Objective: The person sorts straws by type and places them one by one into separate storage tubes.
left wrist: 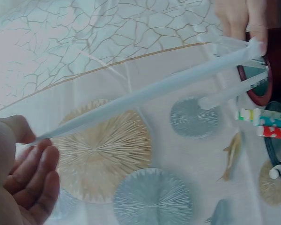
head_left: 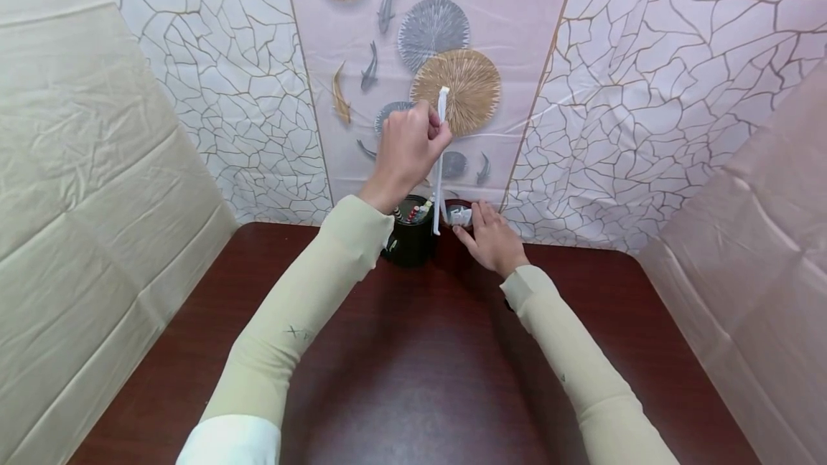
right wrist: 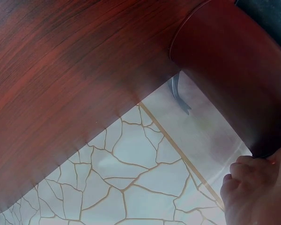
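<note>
Raised above the cups, my left hand [head_left: 410, 146] pinches a long white wrapped straw [left wrist: 154, 90] between thumb and fingertips near one end. Its far end hangs down beside the cups in the head view. My right hand [head_left: 496, 242] holds a dark red cup [right wrist: 234, 70] at the rim, thumb on the near side and fingers beyond. Inside that cup are more white wrapped pieces [head_left: 460, 217], some sticking out past the rim. Just left of it stands a dark cup [head_left: 410, 241] with several patterned straws [left wrist: 274, 131], dotted and striped.
Both cups stand near the back edge of a dark red-brown wooden table [head_left: 400, 379]. Behind it hangs a curtain [head_left: 252, 92] with gold crack lines, fish and round shapes. Beige cloth walls [head_left: 84, 235] rise at both sides.
</note>
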The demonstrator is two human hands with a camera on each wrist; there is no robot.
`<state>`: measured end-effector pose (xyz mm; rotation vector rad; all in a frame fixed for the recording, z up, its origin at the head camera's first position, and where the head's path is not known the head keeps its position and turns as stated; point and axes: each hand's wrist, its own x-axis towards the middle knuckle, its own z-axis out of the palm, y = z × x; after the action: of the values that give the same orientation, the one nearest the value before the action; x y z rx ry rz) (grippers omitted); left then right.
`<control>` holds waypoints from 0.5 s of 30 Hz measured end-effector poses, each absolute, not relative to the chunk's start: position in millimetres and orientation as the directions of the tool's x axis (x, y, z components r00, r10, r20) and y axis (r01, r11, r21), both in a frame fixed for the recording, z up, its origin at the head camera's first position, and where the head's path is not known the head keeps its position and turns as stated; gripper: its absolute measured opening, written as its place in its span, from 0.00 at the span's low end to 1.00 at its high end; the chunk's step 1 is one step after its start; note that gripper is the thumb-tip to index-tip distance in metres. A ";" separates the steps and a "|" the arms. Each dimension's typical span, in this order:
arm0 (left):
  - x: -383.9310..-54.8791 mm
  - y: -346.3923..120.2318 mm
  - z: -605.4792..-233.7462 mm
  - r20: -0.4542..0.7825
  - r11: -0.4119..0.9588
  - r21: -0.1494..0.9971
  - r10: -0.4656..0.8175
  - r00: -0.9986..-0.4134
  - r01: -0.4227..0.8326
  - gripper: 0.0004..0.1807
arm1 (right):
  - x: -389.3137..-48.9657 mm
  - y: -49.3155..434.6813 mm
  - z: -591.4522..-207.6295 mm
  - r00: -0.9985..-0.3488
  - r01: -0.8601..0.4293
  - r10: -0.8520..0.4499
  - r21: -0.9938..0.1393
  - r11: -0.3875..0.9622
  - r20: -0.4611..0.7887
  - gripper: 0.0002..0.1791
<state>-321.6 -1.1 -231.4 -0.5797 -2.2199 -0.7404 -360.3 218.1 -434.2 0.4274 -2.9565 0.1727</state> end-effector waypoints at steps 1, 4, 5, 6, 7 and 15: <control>-321.5 -0.9 -228.5 0.761 0.728 0.323 0.179 -0.623 0.604 0.08 | -360.4 218.1 -434.2 -0.947 -0.290 -0.273 -0.089 0.953 0.166 0.50; -320.7 0.3 -221.7 0.803 0.704 0.309 0.168 -0.572 0.640 0.08 | -360.5 217.8 -434.1 -0.945 -0.293 -0.277 -0.080 0.953 0.174 0.50; -320.4 0.8 -220.0 0.812 0.697 0.307 0.163 -0.560 0.648 0.08 | -360.4 217.6 -433.8 -0.945 -0.294 -0.277 -0.078 0.953 0.175 0.50; -320.3 1.4 -218.6 0.820 0.690 0.305 0.161 -0.550 0.657 0.08 | -360.4 217.6 -433.6 -0.945 -0.294 -0.277 -0.078 0.953 0.175 0.50; -320.2 2.0 -217.3 0.827 0.685 0.299 0.161 -0.539 0.664 0.08 | -360.2 217.6 -433.3 -0.945 -0.294 -0.277 -0.076 0.953 0.174 0.50; -326.5 12.3 -224.1 0.849 0.662 0.284 0.161 -0.503 0.693 0.08 | -358.8 216.7 -433.0 -0.953 -0.277 -0.263 -0.082 0.957 0.154 0.51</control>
<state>-326.5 12.3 -224.1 -0.6618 -2.0222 -0.7871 -358.8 216.7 -433.0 0.4116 -2.9677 0.1541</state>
